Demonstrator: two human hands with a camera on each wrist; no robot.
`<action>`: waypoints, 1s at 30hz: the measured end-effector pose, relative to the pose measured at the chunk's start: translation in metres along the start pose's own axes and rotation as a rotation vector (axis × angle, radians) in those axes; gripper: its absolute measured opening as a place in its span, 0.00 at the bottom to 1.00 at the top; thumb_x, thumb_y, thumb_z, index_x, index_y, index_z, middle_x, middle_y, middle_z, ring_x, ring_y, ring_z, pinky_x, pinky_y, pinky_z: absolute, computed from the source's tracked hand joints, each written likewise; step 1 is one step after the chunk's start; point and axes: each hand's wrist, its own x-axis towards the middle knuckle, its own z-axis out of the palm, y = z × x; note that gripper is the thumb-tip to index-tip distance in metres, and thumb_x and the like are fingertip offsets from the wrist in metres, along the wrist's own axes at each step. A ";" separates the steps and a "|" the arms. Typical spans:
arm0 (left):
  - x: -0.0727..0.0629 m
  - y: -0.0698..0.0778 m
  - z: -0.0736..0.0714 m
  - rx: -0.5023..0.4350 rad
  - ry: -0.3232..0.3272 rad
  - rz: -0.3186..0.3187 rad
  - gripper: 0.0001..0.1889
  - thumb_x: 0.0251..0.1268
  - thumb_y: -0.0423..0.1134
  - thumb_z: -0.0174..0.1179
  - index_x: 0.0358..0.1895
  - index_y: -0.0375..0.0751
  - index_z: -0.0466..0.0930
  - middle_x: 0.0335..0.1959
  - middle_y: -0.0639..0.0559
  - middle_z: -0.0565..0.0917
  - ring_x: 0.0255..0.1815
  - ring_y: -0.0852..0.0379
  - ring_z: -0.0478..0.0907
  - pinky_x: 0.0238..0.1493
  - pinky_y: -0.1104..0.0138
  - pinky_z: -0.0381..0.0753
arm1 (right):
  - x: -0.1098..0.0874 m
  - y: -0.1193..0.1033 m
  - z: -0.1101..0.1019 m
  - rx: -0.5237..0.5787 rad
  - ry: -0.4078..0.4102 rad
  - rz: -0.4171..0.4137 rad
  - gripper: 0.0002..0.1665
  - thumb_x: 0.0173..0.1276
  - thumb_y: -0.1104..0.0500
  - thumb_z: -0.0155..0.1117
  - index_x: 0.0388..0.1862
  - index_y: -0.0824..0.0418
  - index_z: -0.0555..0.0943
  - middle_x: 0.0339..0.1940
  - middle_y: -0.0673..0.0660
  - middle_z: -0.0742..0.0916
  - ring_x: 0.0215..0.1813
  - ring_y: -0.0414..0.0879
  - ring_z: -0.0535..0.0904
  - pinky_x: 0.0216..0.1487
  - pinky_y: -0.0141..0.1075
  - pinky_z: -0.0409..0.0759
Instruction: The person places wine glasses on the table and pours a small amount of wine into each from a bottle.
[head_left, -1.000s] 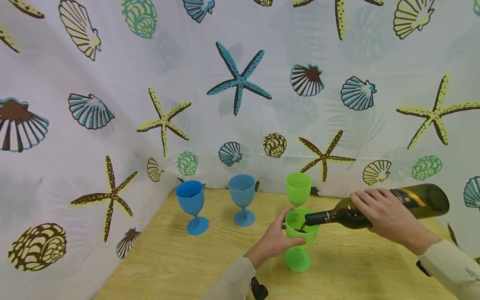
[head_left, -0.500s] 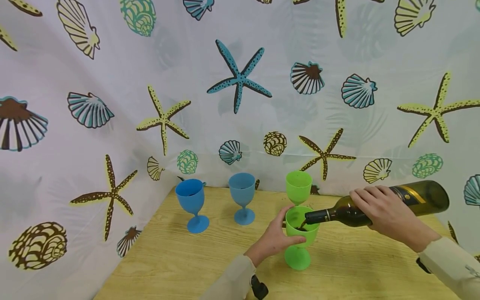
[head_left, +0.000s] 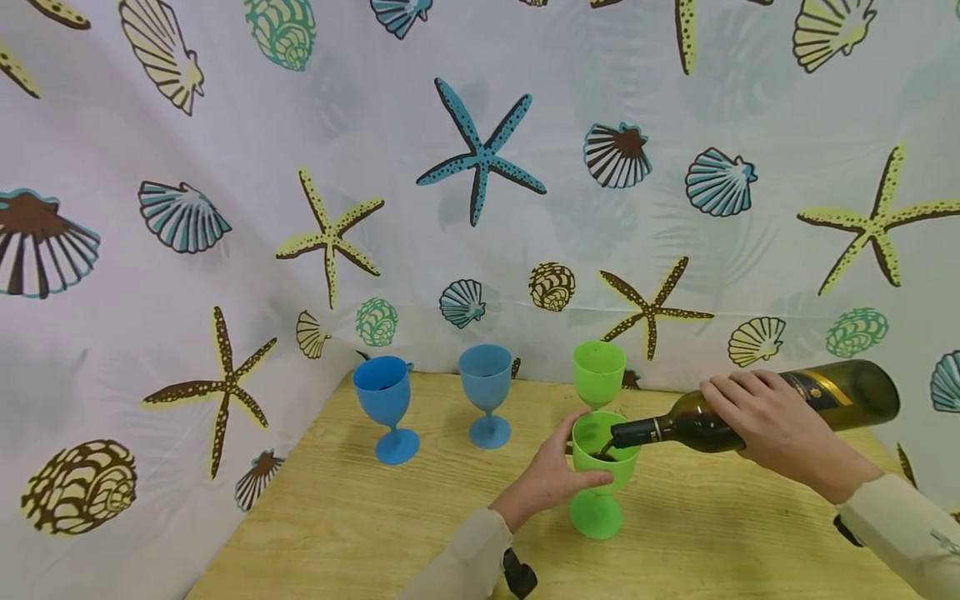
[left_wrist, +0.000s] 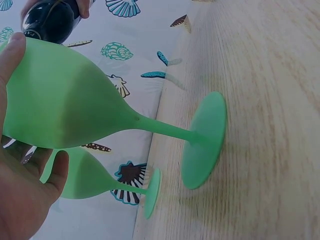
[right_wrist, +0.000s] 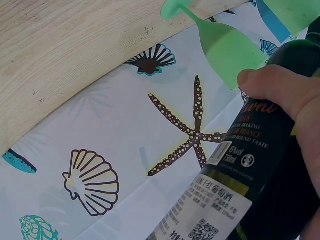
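My left hand grips the bowl of the nearer green goblet, thumb on the near side and fingers round the far side. In the left wrist view the foot of this goblet stands on the table. My right hand holds a dark wine bottle round its body, tilted so the neck points left and slightly down. The bottle's mouth is over the goblet's rim, and a thin dark stream runs into the bowl, where dark liquid shows. The bottle's labels face the right wrist camera.
A second green goblet stands right behind the held one. To the left are a light blue goblet and a darker blue goblet with dark liquid inside. A shell-patterned curtain hangs behind the wooden table.
Both hands, the bottle and the goblet keep almost the same place. Dark liquid keeps running from the bottle into the green goblet; the head view shifts very slightly.
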 end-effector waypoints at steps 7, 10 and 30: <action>0.001 -0.001 0.001 0.001 -0.004 0.007 0.45 0.55 0.48 0.70 0.73 0.56 0.50 0.61 0.61 0.69 0.61 0.59 0.67 0.58 0.59 0.69 | -0.001 0.000 0.001 0.007 0.010 -0.003 0.59 0.17 0.53 0.87 0.55 0.72 0.73 0.46 0.66 0.81 0.44 0.61 0.77 0.45 0.53 0.74; 0.001 0.000 0.001 0.006 0.002 -0.002 0.46 0.55 0.48 0.70 0.73 0.56 0.50 0.62 0.61 0.69 0.61 0.59 0.67 0.58 0.58 0.69 | 0.000 0.001 0.001 0.005 0.019 -0.010 0.59 0.17 0.54 0.87 0.55 0.72 0.73 0.46 0.67 0.81 0.44 0.61 0.77 0.45 0.53 0.73; 0.000 -0.001 0.001 -0.012 -0.005 -0.002 0.45 0.55 0.47 0.69 0.73 0.57 0.50 0.62 0.60 0.69 0.62 0.58 0.67 0.59 0.56 0.68 | 0.003 0.002 -0.003 -0.005 0.016 -0.024 0.59 0.17 0.54 0.88 0.55 0.71 0.73 0.45 0.67 0.81 0.45 0.62 0.76 0.45 0.53 0.73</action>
